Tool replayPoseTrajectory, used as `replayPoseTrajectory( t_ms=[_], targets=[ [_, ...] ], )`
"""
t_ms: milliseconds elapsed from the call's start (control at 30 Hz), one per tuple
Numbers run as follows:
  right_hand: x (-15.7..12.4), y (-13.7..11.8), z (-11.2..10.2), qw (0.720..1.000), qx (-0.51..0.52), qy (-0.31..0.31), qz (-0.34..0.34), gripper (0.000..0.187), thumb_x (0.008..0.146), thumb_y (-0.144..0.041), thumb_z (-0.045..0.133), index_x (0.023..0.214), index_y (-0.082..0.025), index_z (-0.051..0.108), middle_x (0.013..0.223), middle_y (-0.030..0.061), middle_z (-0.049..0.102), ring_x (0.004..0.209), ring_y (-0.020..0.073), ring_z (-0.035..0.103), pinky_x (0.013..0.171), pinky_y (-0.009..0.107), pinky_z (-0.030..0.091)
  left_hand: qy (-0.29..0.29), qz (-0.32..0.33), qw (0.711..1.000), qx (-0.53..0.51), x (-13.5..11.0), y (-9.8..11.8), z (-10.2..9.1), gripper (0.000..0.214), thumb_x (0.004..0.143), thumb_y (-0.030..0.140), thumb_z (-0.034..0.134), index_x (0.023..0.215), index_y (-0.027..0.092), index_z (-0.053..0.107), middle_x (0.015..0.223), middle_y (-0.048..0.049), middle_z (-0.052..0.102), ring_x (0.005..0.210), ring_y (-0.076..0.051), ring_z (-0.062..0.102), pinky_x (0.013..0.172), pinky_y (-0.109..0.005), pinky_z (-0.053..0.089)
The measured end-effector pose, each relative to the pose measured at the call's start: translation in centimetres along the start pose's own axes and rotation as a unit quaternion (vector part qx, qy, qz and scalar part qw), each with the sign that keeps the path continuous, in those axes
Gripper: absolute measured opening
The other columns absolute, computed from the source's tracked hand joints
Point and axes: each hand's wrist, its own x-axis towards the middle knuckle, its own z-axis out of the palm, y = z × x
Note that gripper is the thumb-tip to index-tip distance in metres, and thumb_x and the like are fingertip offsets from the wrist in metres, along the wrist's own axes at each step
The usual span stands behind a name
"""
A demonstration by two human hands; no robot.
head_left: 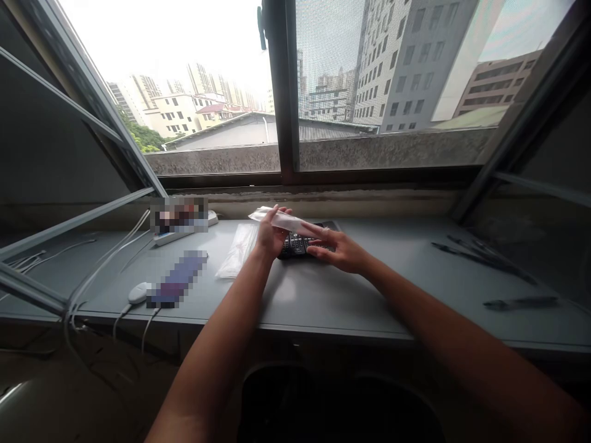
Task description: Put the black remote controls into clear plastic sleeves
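A strip of clear plastic bag stretches between my two hands, above the table. My left hand is closed around its left part, thumb on top. My right hand has its fingertips on the right end of the bag, with the other fingers bent below. Under the hands lies a black calculator-like device with rows of keys, partly hidden by my fingers. Just left of it, a pile of clear plastic bags rests on the table, partly behind my left wrist.
On the grey table, a blurred-out phone-like object, a white round charger and a power strip with cables sit at left. Several dark pens lie at right. Metal frames and a window enclose the table.
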Motion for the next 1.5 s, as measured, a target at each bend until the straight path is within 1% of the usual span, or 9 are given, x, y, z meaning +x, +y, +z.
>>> replayPoseTrajectory(
  t_ms=[167,333,467,667,800,1000,1300,1400,1500],
  targets=[
    [-0.1,-0.2,-0.1,1.000,0.013,-0.003,0.015,0.071,0.102,-0.043,0.075,0.168,-0.032,0.052,0.154,0.0052,0.071,0.133,0.0330,0.074,0.117,0.054,0.059,0.061,0.035,0.992,-0.104,1.1,1.4,-1.2,0.017,0.098,0.024,0.065,0.082,0.021,0.060,0.081,-0.0014,0.072,0.069,-0.014,0.067,0.077,-0.027,0.055],
    [-0.1,-0.1,-0.1,0.999,0.029,-0.001,0.020,0.067,0.102,-0.045,0.075,0.164,-0.030,0.057,0.153,0.0072,0.071,0.131,0.0330,0.075,0.115,0.052,0.060,0.092,0.063,0.981,-0.156,1.2,2.0,-1.5,0.017,0.097,0.021,0.066,0.082,0.021,0.058,0.075,0.0019,0.067,0.066,-0.011,0.065,0.075,-0.024,0.054],
    [-0.2,0.2,0.1,0.999,0.052,0.002,0.017,0.073,0.102,-0.045,0.075,0.169,-0.034,0.050,0.156,0.0073,0.069,0.144,0.0333,0.067,0.114,0.051,0.061,0.057,0.048,0.992,-0.098,0.6,1.8,-1.2,0.017,0.099,0.036,0.073,0.095,0.020,0.067,0.090,-0.0035,0.075,0.077,-0.016,0.071,0.079,-0.028,0.057],
    [-0.1,0.1,0.1,0.996,0.085,-0.002,0.037,0.074,0.102,-0.046,0.075,0.170,-0.038,0.047,0.160,0.0048,0.066,0.134,0.0336,0.074,0.105,0.048,0.067,-0.041,-0.017,0.999,-0.020,-0.7,0.3,0.2,0.030,0.097,0.042,0.081,0.112,0.018,0.071,0.103,-0.0100,0.078,0.086,-0.020,0.076,0.083,-0.031,0.060],
    [0.0,-0.1,0.2,0.991,0.116,-0.006,0.067,0.076,0.099,-0.051,0.078,0.168,-0.039,0.050,0.161,0.0018,0.064,0.129,0.0342,0.076,0.093,0.046,0.072,-0.021,-0.010,1.000,-0.021,-0.5,-0.2,0.4,0.024,0.095,0.035,0.082,0.109,0.019,0.071,0.093,-0.0053,0.076,0.077,-0.017,0.074,0.080,-0.029,0.060],
    [0.0,-0.1,0.2,0.990,0.124,0.001,0.063,0.068,0.098,-0.053,0.078,0.161,-0.033,0.062,0.159,0.0065,0.067,0.126,0.0344,0.077,0.087,0.044,0.074,0.017,0.043,0.997,-0.067,0.4,0.5,-0.5,0.012,0.094,0.027,0.079,0.092,0.021,0.068,0.085,-0.0009,0.074,0.073,-0.013,0.071,0.076,-0.025,0.057],
    [0.2,-0.1,0.2,0.986,0.149,0.014,0.069,0.069,0.095,-0.056,0.080,0.159,-0.033,0.064,0.157,0.0064,0.067,0.123,0.0354,0.079,0.080,0.042,0.074,-0.106,-0.061,0.992,0.025,-1.0,-0.7,0.1,0.024,0.096,0.036,0.082,0.109,0.017,0.076,0.115,-0.0142,0.081,0.102,-0.026,0.079,0.091,-0.037,0.062],
    [0.2,-0.1,0.2,0.987,0.145,0.010,0.071,0.066,0.096,-0.057,0.079,0.155,-0.030,0.067,0.144,0.0084,0.075,0.123,0.0358,0.079,0.080,0.043,0.074,-0.099,-0.063,0.993,0.035,-0.9,-1.0,0.1,0.021,0.095,0.031,0.083,0.109,0.017,0.075,0.114,-0.0145,0.081,0.103,-0.027,0.080,0.091,-0.037,0.062],
    [0.1,0.0,0.4,0.990,0.127,0.023,0.062,0.062,0.097,-0.057,0.078,0.151,-0.026,0.070,0.135,0.0103,0.078,0.119,0.0345,0.079,0.079,0.042,0.073,-0.055,-0.054,0.997,0.015,-0.4,-0.9,-0.1,0.021,0.097,0.031,0.080,0.110,0.016,0.075,0.104,-0.0129,0.081,0.092,-0.025,0.080,0.086,-0.035,0.063]
  ],
)
